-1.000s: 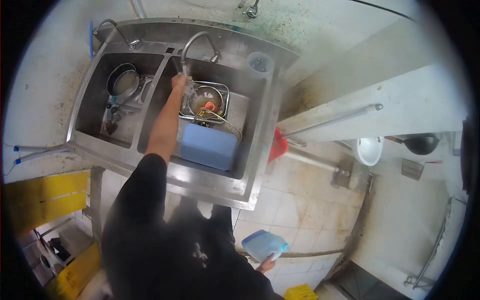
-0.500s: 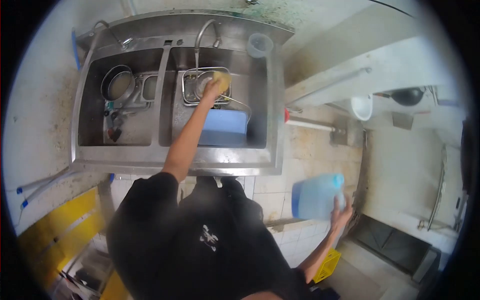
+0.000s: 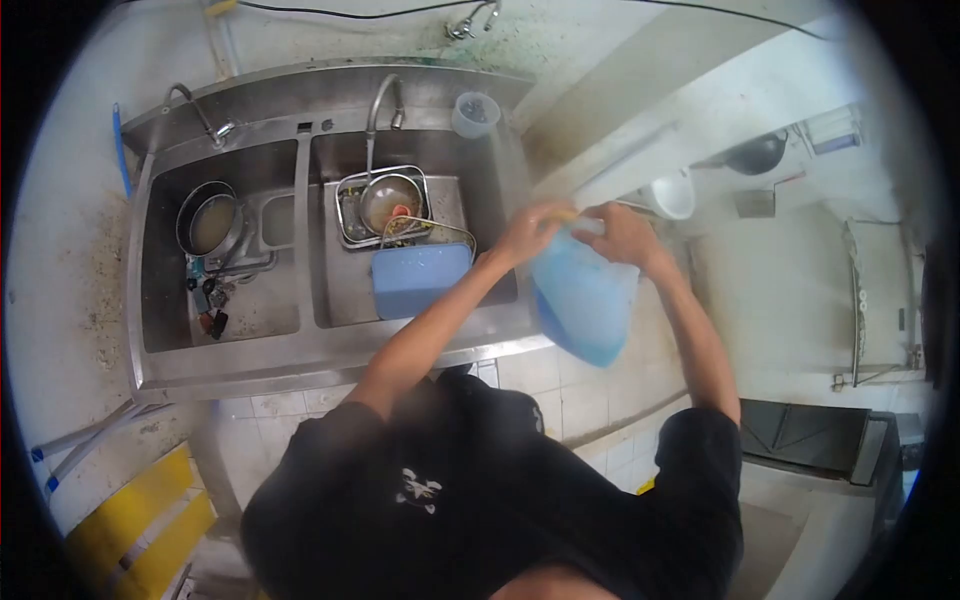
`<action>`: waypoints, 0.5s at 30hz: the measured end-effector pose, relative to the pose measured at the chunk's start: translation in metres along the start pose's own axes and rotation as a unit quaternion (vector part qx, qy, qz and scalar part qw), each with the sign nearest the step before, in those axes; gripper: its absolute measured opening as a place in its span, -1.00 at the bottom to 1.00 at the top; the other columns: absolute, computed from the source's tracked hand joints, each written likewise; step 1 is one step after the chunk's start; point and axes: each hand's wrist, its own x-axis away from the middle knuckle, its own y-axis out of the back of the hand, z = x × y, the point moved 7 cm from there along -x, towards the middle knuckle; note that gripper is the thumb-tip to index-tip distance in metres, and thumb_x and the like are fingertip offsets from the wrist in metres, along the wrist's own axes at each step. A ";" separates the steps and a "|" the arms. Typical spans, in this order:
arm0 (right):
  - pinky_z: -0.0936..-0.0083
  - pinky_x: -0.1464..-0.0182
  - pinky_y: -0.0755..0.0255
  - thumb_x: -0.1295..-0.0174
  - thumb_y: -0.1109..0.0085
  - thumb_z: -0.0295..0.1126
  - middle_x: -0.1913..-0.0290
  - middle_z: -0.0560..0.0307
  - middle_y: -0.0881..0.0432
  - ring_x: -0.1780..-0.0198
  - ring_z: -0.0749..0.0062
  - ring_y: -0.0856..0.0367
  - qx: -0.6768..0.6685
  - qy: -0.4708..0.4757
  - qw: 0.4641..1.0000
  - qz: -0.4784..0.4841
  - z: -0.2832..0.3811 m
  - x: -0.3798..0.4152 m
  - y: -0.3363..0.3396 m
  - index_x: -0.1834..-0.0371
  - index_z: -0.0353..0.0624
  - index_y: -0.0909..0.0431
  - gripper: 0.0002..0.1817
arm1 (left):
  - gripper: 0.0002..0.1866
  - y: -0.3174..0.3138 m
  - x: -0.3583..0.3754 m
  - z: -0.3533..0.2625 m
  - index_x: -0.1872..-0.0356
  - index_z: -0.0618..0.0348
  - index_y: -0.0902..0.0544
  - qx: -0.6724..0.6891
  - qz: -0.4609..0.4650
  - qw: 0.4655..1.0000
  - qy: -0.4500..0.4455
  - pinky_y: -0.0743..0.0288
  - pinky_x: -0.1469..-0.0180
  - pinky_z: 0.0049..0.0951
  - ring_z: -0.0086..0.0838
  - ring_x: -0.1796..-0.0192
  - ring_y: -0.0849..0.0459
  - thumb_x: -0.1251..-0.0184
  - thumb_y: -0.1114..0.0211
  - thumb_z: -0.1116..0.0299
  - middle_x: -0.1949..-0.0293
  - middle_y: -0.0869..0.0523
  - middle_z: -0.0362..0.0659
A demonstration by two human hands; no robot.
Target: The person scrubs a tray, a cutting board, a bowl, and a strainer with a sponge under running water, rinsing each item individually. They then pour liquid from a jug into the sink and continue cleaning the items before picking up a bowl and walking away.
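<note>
My right hand (image 3: 622, 238) is closed around the top of a translucent jug (image 3: 590, 300) with blue liquid in it, held tilted right of the sink. Against the jug's top is my left hand (image 3: 532, 230), its fingers closed, with a sliver of yellow sponge (image 3: 566, 214) showing at the fingertips. The jug's opening is hidden by my hands. In the right basin, water runs from a faucet (image 3: 385, 100) into a round metal bowl (image 3: 392, 203) inside a wire-rimmed rectangular tray (image 3: 350, 222). A blue rectangular container (image 3: 422, 280) lies in front of them.
The left basin holds a pot (image 3: 210, 222) with cloudy liquid, a metal tray and small utensils. A clear plastic tub (image 3: 475, 115) stands at the sink's back right corner. A white basin (image 3: 673, 195) and a dark wok (image 3: 757, 155) are at the right wall.
My left hand has left the bowl with the sponge and moved right to the jug. My right hand has brought the jug up and left, beside the sink. The view has shifted.
</note>
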 end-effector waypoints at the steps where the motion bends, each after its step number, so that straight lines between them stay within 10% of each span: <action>1: 0.22 0.06 -0.50 -0.09 -0.20 -0.05 0.31 -0.15 -0.69 0.19 0.03 -0.67 0.005 0.006 0.999 0.042 0.015 -0.011 0.001 -0.02 -0.04 -0.63 -0.53 | -0.74 0.011 -0.001 -0.004 -0.01 0.21 -0.59 -0.060 -0.012 0.998 -0.033 -0.51 0.07 -0.37 -0.30 0.05 -0.69 -0.38 -0.09 0.41 0.10 -0.69 0.01; 11: 0.30 0.12 -0.52 -0.03 -0.21 0.04 0.33 0.09 -0.74 0.20 0.27 -0.69 0.272 0.117 0.900 0.321 0.132 -0.158 -0.028 0.31 -0.15 -0.72 -0.55 | -0.70 0.109 0.007 0.029 -0.05 0.25 -0.57 -0.055 -0.224 0.958 0.172 -0.47 0.02 -0.31 -0.05 0.01 -0.64 -0.35 -0.06 0.45 0.09 -0.65 0.15; 15: 0.30 0.12 -0.51 -0.03 -0.14 0.02 0.37 0.06 -0.73 0.29 0.30 -0.67 0.360 0.076 0.890 0.269 0.196 -0.129 0.014 0.50 -0.13 -0.72 -0.58 | -0.61 0.124 0.016 0.036 0.19 0.34 -0.56 -0.010 -0.328 0.936 0.131 -0.40 0.28 -0.39 -0.45 0.38 -0.53 -0.51 0.03 0.15 0.44 -0.61 -0.04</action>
